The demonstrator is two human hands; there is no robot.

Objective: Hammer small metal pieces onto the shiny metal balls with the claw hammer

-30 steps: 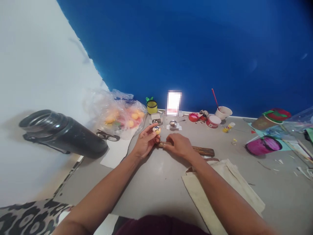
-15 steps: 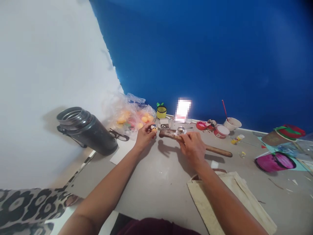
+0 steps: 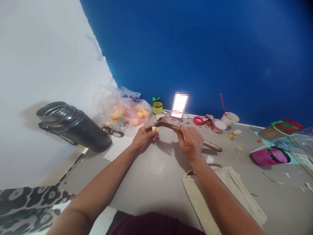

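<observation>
My left hand [image 3: 143, 137] pinches a small yellow ball [image 3: 155, 129] with shiny studs on it, held low over the grey table [image 3: 156, 182]. My right hand [image 3: 190, 143] is wrapped round the wooden handle of a hammer [image 3: 181, 129]. The hammer's dark head sits just above the ball, at the tips of my left fingers. Its handle runs back to the right, past my right hand, toward the table.
A black flask [image 3: 73, 125] lies at the left, with scissors [image 3: 112, 131] and a clear bag of coloured balls [image 3: 127, 112] beside it. A yellow cup [image 3: 157, 106], red pots [image 3: 199, 120], a white cup with a brush [image 3: 230, 118] line the blue wall. A cloth bag [image 3: 220, 192] lies near right.
My right hand has lifted the hammer off the table and swung its head left, over the ball. My left hand has kept hold of the ball.
</observation>
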